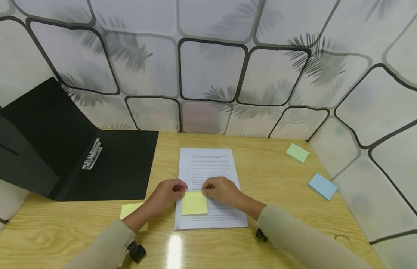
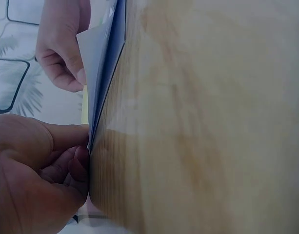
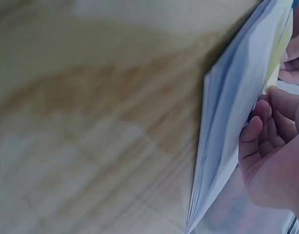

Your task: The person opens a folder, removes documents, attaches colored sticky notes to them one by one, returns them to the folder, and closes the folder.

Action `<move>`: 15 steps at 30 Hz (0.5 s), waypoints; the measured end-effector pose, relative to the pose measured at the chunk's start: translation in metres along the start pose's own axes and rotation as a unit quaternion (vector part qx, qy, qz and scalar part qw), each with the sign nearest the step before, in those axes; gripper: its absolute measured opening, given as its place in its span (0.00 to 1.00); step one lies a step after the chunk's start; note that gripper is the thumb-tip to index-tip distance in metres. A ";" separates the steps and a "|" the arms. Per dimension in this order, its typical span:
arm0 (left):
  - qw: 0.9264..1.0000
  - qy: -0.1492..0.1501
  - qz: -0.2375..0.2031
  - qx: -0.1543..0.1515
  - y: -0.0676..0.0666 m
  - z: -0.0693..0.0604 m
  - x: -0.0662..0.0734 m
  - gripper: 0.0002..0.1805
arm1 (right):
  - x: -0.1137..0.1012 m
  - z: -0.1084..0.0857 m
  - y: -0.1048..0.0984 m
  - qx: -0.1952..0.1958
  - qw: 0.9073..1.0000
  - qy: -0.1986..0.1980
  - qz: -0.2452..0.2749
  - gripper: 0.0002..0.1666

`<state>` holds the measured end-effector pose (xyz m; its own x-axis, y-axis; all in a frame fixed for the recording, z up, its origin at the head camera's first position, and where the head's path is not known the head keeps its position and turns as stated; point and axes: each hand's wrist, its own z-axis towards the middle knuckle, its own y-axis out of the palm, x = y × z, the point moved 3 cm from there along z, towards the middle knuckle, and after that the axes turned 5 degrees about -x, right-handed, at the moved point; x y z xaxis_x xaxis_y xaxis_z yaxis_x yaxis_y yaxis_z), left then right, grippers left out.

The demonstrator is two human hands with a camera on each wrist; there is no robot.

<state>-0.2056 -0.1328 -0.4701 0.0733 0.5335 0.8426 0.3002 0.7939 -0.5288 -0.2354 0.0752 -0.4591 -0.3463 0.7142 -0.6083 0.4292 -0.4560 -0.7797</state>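
Observation:
A yellow sticky note [image 1: 194,204] lies over the lower part of a stack of printed paper [image 1: 212,164]. My left hand [image 1: 169,192] pinches the note's upper left corner between thumb and fingers. At the upper right corner my right hand [image 1: 222,189] pinches it the same way. In the right wrist view, the right hand [image 3: 276,146] is low over the printed sheets [image 3: 232,117], whose edges fan slightly apart. From the left wrist, the left hand [image 2: 37,170] appears close to the paper's edge [image 2: 103,73], with its fingertips partly hidden.
Left of the paper stands an opened black folder [image 1: 127,164] with a metal clip [image 1: 92,154]. A yellow sticky pad [image 1: 129,210] is partly under the left forearm. Green [image 1: 297,153] and blue sticky pads [image 1: 323,186] lie at the right, near a patterned wall [image 1: 212,71].

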 end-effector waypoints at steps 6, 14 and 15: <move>1.000 -0.003 0.013 0.001 0.000 0.000 -0.001 0.08 | -0.001 0.006 0.006 0.010 0.999 0.003 -0.051 0.03; 0.999 0.004 0.044 0.001 0.005 0.008 0.004 0.06 | -0.007 0.015 0.011 0.007 0.994 0.031 -0.104 0.17; 0.999 0.005 0.052 0.003 0.006 0.009 0.004 0.05 | -0.008 0.016 0.011 0.003 0.994 0.035 -0.107 0.17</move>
<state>-0.2121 -0.1226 -0.4707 0.1134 0.6103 0.7840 0.2848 0.7360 -0.6141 -0.2413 0.0559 -0.4648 -0.3694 0.8306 -0.4167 0.3462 -0.2931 -0.8912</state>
